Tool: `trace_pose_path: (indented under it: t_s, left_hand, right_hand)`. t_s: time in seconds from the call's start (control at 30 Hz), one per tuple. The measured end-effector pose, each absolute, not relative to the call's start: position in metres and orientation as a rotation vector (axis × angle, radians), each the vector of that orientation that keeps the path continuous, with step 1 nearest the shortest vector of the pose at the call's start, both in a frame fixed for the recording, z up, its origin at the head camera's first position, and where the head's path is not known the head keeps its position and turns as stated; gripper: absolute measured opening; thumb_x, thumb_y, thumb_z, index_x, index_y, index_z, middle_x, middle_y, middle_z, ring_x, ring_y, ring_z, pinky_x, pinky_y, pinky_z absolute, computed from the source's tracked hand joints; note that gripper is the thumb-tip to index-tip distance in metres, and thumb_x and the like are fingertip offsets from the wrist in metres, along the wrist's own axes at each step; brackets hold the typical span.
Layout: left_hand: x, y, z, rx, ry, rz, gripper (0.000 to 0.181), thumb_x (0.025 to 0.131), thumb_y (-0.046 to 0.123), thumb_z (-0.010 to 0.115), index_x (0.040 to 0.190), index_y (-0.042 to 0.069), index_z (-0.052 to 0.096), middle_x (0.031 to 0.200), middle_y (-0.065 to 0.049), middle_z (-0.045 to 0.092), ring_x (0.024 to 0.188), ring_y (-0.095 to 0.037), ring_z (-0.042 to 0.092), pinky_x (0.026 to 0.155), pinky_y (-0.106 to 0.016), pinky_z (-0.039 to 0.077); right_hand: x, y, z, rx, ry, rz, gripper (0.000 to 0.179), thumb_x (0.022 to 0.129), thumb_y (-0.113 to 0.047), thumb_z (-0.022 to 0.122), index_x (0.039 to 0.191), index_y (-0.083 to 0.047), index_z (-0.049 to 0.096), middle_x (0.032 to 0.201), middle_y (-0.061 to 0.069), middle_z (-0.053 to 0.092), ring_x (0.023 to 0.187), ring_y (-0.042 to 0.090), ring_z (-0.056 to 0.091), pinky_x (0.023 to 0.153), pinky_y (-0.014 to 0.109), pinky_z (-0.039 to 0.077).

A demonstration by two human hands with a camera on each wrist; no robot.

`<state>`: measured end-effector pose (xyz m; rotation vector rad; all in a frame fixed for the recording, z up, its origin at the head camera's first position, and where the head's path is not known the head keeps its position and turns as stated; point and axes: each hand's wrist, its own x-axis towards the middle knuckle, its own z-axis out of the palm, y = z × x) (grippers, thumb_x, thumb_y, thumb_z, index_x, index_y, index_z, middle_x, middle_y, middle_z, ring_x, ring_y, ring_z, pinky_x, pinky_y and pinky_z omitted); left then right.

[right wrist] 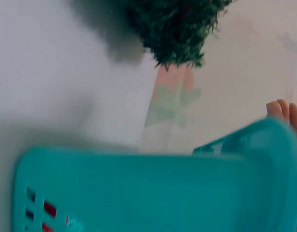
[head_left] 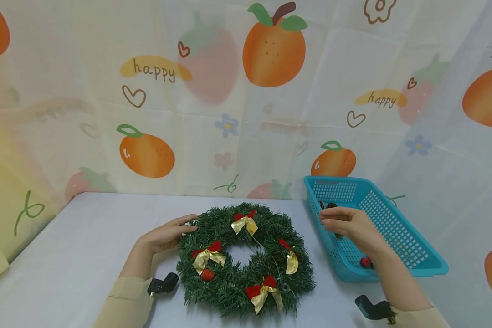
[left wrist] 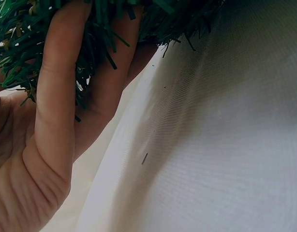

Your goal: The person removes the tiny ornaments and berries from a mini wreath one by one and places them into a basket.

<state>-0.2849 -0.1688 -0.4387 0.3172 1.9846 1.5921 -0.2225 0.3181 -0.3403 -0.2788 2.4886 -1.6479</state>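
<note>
A green wreath with red and gold bows lies on the white table. My left hand grips its left edge, with fingers curled into the green tufts. Close up in the left wrist view, the fingers reach under and among the needles. Over the near-left side of the blue basket hovers my right hand, its fingers extended and nothing visible in them. Dark pinecones show in the basket beside the fingertips, and a red ornament lies nearer its front.
Gold-and-red bows are spread around the wreath, and a red ornament sits at its left. A fruit-print cloth hangs behind the table. The basket stands to the right of the wreath, its rim raised above the tabletop.
</note>
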Motion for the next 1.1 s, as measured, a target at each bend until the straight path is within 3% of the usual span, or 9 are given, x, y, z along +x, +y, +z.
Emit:
trace_pose_path:
  t_s: [0.37, 0.67, 0.9, 1.1]
  left_hand:
    - [-0.286, -0.168, -0.440, 0.314, 1.987, 1.590, 0.070, 0.104, 0.031, 0.048, 0.160, 0.012, 0.011, 0.165, -0.024, -0.011, 0.149, -0.050, -0.015, 0.119, -0.066, 0.007]
    - [-0.286, -0.170, -0.441, 0.290, 2.004, 1.587, 0.071, 0.103, 0.033, 0.050, 0.160, 0.013, 0.013, 0.166, -0.023, -0.009, 0.150, -0.051, -0.013, 0.118, -0.068, 0.006]
    - [-0.287, -0.170, -0.440, 0.293, 2.004, 1.583, 0.071, 0.103, 0.033, 0.050, 0.160, 0.012, 0.012, 0.166, -0.024, -0.009, 0.149, -0.051, -0.013, 0.118, -0.068, 0.007]
    - [-0.288, -0.170, -0.440, 0.294, 2.007, 1.570, 0.072, 0.103, 0.034, 0.050, 0.160, 0.013, 0.012, 0.166, -0.023, -0.010, 0.149, -0.051, -0.014, 0.117, -0.070, 0.005]
  right_hand:
    - [-0.219, 0.288, -0.339, -0.366, 2.439, -1.644, 0.046, 0.093, -0.023, 0.069, 0.130, 0.003, 0.060, 0.114, -0.011, 0.071, 0.106, 0.004, 0.068, 0.093, 0.023, 0.055]
    - [-0.215, 0.259, -0.345, -0.444, 2.427, -1.555, 0.042, 0.093, -0.025, 0.069, 0.127, -0.002, 0.064, 0.129, 0.022, 0.065, 0.105, 0.011, 0.070, 0.095, 0.034, 0.056]
    - [-0.212, 0.234, -0.353, -0.528, 2.335, -1.559, 0.040, 0.094, -0.025, 0.068, 0.126, -0.001, 0.064, 0.127, 0.020, 0.066, 0.103, 0.012, 0.070, 0.095, 0.040, 0.056]
    - [-0.208, 0.207, -0.357, -0.583, 2.255, -1.562, 0.037, 0.092, -0.024, 0.070, 0.123, -0.003, 0.067, 0.126, 0.022, 0.066, 0.108, 0.025, 0.069, 0.096, 0.044, 0.055]
